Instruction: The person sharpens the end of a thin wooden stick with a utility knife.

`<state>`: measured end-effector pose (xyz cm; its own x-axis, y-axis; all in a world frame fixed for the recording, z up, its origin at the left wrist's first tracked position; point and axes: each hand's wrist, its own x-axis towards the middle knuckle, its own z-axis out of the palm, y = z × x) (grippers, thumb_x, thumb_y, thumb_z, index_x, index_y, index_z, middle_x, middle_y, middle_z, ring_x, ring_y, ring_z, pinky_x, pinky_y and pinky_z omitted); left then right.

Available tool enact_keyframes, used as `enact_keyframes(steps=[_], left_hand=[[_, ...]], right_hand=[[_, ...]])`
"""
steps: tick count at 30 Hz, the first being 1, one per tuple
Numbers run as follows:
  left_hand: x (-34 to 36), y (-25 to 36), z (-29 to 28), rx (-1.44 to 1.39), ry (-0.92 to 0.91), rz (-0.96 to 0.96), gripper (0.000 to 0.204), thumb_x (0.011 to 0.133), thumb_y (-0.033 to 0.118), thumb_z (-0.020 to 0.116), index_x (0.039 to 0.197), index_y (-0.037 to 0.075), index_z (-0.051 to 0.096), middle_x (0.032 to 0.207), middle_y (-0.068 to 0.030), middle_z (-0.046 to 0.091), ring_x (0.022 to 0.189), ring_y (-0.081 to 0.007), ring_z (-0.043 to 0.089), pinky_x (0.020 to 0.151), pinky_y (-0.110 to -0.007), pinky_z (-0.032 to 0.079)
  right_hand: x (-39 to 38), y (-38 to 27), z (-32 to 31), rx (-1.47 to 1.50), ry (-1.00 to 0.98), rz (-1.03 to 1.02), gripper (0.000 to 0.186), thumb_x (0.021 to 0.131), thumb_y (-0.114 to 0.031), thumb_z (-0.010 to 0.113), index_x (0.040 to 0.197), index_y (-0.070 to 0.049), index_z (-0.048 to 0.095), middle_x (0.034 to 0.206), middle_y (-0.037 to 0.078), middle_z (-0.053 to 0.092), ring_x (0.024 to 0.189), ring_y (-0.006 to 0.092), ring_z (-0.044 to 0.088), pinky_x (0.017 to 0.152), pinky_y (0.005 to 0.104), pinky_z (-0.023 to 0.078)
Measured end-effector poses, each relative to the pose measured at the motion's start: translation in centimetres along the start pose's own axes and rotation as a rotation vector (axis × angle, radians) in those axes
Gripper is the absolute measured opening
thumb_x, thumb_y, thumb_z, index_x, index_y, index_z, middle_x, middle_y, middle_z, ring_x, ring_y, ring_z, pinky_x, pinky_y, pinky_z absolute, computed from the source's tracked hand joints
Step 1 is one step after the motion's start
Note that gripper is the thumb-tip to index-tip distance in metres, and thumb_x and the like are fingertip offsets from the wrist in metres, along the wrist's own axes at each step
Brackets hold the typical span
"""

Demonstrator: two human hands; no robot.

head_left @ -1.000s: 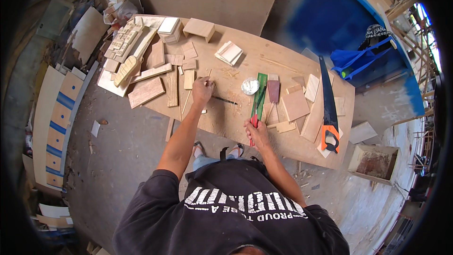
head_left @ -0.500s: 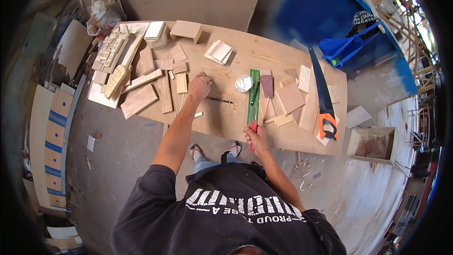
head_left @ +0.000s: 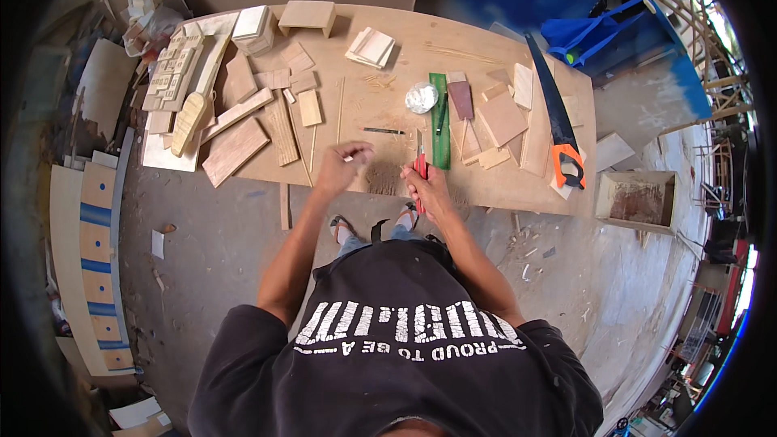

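Note:
My left hand [head_left: 340, 168] is just above the table's near edge, its fingers closed around a small pale piece of wood [head_left: 349, 159]. In my right hand [head_left: 427, 192] is a red utility knife [head_left: 420, 167], with its blade pointing away from me. A pencil [head_left: 384, 131] lies on the table beyond the hands. To the left of the pencil lies a thin wooden stick [head_left: 341, 105]. A green ruler [head_left: 439, 133] with a dark slim tool on it rests to the right of the knife, beside a round white container [head_left: 421, 98].
Wood blocks and offcuts [head_left: 236, 151] crowd the left of the plywood table [head_left: 388, 26], near a wooden model [head_left: 176, 73]. More pieces [head_left: 502, 119] lie on the right, next to a handsaw [head_left: 552, 97] with an orange handle. An open box [head_left: 639, 198] sits at the right.
My left hand has come back toward me, now with the small pale piece; the thin stick lies where it was. My right hand has raised the knife slightly, left of the ruler.

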<state>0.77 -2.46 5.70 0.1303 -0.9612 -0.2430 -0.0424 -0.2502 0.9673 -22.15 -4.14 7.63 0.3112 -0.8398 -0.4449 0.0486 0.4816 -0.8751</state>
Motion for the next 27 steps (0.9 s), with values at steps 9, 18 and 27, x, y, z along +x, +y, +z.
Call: enact_keyframes(steps=[9, 18, 27], left_hand=[[-4.5, 0.5, 1.5, -0.097, -0.043, -0.117, 0.022, 0.094, 0.017, 0.069, 0.107, -0.001, 0.071, 0.085, -0.0007, 0.070, 0.079, -0.0096, 0.065, 0.059, -0.025, 0.054], [-7.4, -0.1, 2.1, 0.594, 0.189, 0.540, 0.011, 0.084, 0.002, 0.066, 0.095, 0.003, 0.069, 0.091, -0.0153, 0.069, 0.077, -0.0343, 0.069, 0.066, -0.040, 0.056], [-7.9, -1.2, 2.6, 0.519, 0.182, 0.519, 0.019, 0.083, -0.001, 0.063, 0.101, 0.006, 0.063, 0.099, -0.0123, 0.064, 0.083, -0.0352, 0.066, 0.066, -0.042, 0.054]], right_hand=[[0.0, 0.2, 4.2, -0.579, 0.015, -0.296, 0.020, 0.089, -0.019, 0.067, 0.094, 0.000, 0.066, 0.078, 0.011, 0.068, 0.069, 0.0245, 0.064, 0.067, 0.0360, 0.051], [-0.4, 2.0, 5.4, -0.757, 0.041, -0.132, 0.019, 0.085, -0.017, 0.066, 0.093, 0.001, 0.068, 0.076, 0.016, 0.067, 0.067, 0.0260, 0.065, 0.065, 0.0387, 0.052], [-1.3, 2.3, 5.5, 0.165, -0.003, 0.293, 0.006, 0.089, -0.004, 0.062, 0.095, -0.002, 0.061, 0.072, 0.000, 0.055, 0.058, 0.0082, 0.051, 0.048, 0.0234, 0.041]])
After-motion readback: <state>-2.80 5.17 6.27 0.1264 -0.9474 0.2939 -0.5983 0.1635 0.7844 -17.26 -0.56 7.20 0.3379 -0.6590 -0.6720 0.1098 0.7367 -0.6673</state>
